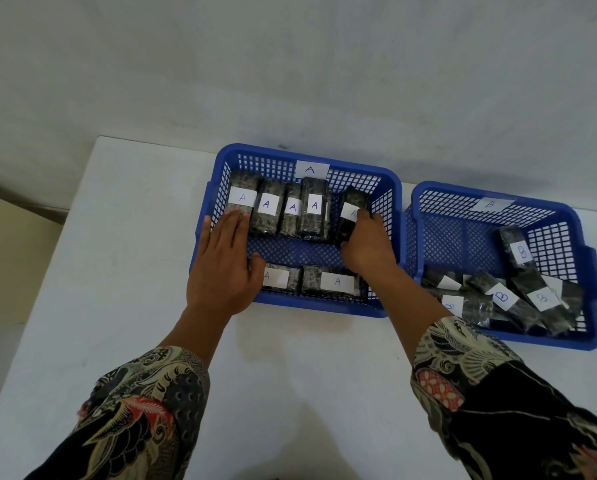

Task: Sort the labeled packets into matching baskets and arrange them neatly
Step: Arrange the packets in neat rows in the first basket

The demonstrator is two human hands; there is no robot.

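Note:
Two blue mesh baskets stand side by side. The left basket (300, 156) carries an A tag and the right basket (588, 271) a B tag. In the A basket several dark packets with white A labels stand in a row (292, 211) along the back. Two more A packets (331, 281) lie at the front. My right hand (366, 244) is shut on another A packet (350, 211), tilted at the row's right end. My left hand (222, 261) rests flat and open over the basket's left rim, fingertips touching the leftmost packet (242, 195). Several B packets (505, 296) lie jumbled in the B basket.
Both baskets sit at the far right part of a white table (117, 271), against a pale wall. The table's left edge runs diagonally at the left. My patterned sleeves cover the near part of the table.

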